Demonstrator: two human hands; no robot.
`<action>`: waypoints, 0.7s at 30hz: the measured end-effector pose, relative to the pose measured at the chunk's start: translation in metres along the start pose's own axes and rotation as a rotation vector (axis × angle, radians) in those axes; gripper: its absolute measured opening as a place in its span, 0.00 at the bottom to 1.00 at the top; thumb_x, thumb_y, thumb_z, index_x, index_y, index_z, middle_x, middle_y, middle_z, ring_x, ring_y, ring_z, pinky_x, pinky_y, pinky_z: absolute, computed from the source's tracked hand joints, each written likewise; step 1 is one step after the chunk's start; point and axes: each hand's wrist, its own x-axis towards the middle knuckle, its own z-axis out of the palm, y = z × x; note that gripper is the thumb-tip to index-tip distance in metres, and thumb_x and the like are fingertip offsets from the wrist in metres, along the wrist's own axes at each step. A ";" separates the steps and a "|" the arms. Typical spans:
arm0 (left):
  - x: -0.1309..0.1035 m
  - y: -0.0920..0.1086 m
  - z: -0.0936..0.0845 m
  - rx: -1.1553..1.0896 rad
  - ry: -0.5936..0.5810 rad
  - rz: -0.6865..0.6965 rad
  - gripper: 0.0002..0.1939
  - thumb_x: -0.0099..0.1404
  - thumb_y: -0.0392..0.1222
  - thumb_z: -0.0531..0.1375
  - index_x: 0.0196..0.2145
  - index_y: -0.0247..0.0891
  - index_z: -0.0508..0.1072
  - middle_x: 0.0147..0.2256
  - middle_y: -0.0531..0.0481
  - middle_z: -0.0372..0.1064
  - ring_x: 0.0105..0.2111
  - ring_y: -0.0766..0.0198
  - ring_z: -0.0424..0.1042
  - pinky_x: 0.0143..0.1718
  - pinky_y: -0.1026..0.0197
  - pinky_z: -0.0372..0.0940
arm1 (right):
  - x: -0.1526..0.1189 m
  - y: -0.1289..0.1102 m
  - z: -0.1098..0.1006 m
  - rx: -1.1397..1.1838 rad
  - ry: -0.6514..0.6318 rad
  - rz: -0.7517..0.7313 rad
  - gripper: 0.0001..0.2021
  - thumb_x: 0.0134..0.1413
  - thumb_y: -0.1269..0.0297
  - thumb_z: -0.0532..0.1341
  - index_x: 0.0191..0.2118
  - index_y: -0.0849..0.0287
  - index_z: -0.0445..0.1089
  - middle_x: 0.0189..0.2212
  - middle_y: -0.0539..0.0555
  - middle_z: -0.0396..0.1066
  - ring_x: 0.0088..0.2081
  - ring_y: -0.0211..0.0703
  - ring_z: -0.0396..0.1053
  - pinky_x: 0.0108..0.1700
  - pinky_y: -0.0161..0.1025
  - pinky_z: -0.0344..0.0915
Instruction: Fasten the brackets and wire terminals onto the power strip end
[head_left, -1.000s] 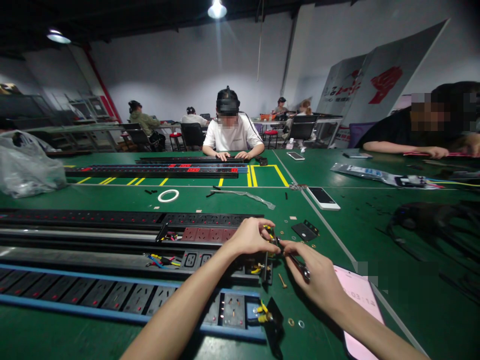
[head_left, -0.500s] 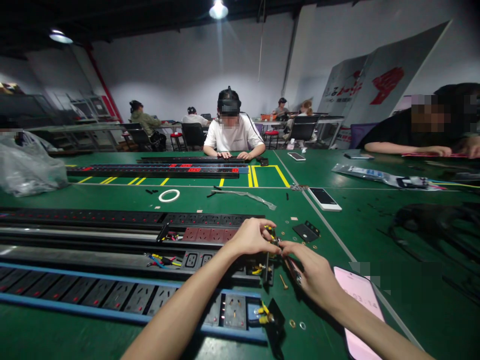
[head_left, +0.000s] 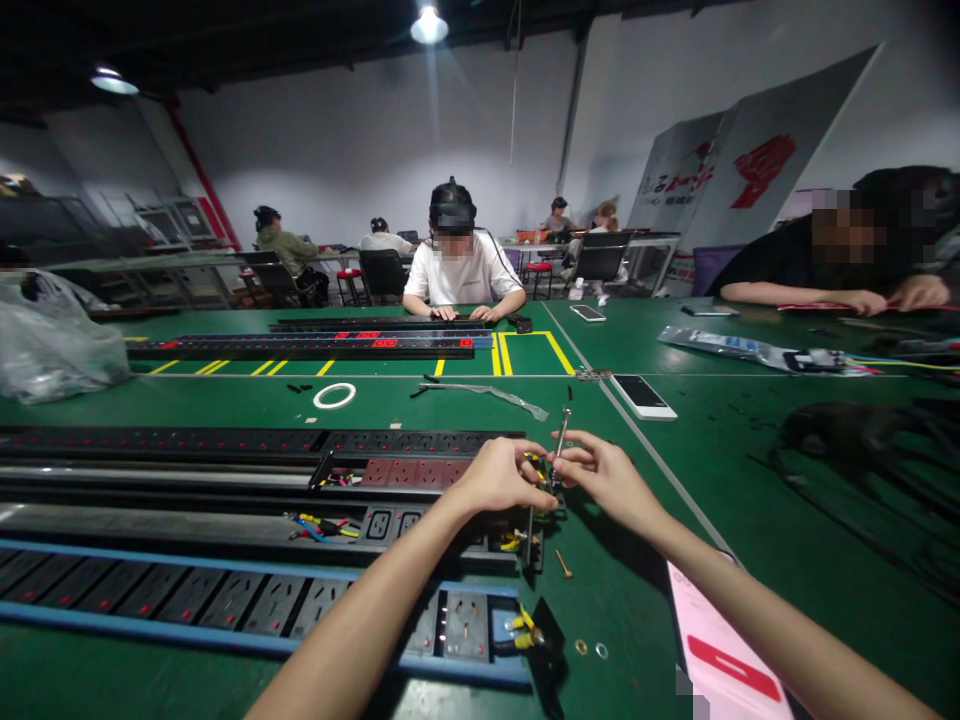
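Note:
My left hand (head_left: 504,478) is closed at the right end of the power strip with dark red sockets (head_left: 405,472), its fingers on the small black end plate (head_left: 553,497) beside yellow wire ends. In my right hand (head_left: 609,474) a slim metal wrench (head_left: 564,430) stands nearly upright, pinched between thumb and fingers, its lower end at the plate. What the wrench touches there is hidden by my fingertips. Just nearer to me lies a strip with black sockets (head_left: 386,523), its end plate (head_left: 533,545) upright.
A blue-framed socket strip (head_left: 300,645) lies nearest, its black end plate (head_left: 549,645) sticking out right. A brass screw (head_left: 563,565) and washers (head_left: 581,648) lie on the green table. The pink phone (head_left: 720,640) is under my right forearm. A co-worker (head_left: 461,265) sits opposite.
My right hand has turned the wrench from slanting down under the palm to nearly upright. The left hand stays at the end plate. The view has shifted slightly.

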 end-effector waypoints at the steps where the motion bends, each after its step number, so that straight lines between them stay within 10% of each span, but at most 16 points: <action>1: 0.000 0.000 0.000 -0.002 -0.004 0.007 0.35 0.42 0.46 0.73 0.49 0.32 0.76 0.30 0.50 0.76 0.29 0.63 0.73 0.31 0.65 0.63 | 0.006 0.001 0.000 0.038 -0.014 0.070 0.20 0.44 0.60 0.69 0.45 0.60 0.70 0.28 0.54 0.79 0.30 0.46 0.78 0.30 0.40 0.75; 10: 0.000 0.000 0.000 0.007 -0.004 0.025 0.34 0.43 0.44 0.73 0.49 0.32 0.76 0.29 0.52 0.76 0.28 0.64 0.72 0.30 0.67 0.62 | 0.012 0.010 0.000 0.121 0.091 0.128 0.21 0.43 0.59 0.71 0.42 0.61 0.69 0.33 0.59 0.80 0.32 0.48 0.79 0.35 0.45 0.78; 21: 0.000 -0.002 0.001 0.044 0.017 -0.001 0.40 0.42 0.48 0.73 0.52 0.31 0.74 0.33 0.47 0.77 0.33 0.58 0.75 0.35 0.62 0.68 | -0.048 0.005 0.004 -0.383 0.168 -0.380 0.10 0.60 0.57 0.62 0.43 0.56 0.69 0.42 0.60 0.78 0.41 0.50 0.78 0.45 0.47 0.76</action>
